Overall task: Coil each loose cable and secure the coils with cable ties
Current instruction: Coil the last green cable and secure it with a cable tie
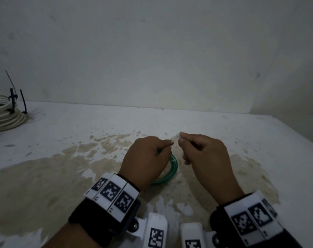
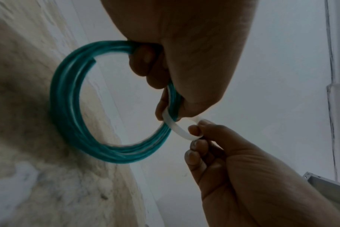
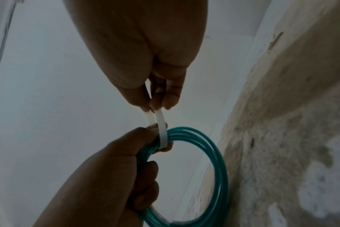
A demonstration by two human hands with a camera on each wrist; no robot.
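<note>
In the head view the left hand (image 1: 146, 159) grips a small green coiled cable (image 1: 171, 169) above the middle of the stained white counter (image 1: 62, 133), while the right hand (image 1: 204, 154) pinches a thin white plastic cable tie (image 1: 178, 135); a white coil bound with black ties (image 1: 7, 113) sits at the far left edge, well clear. The left wrist view shows the tie looped around the strands, so the tail probably wants a steady pull with the strands kept bunched. The right wrist view shows both tie ends pinched together, nothing obstructing.

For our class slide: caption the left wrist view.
Left hand grips green cable coil; right hand pinches white cable tie looped around it.
</note>
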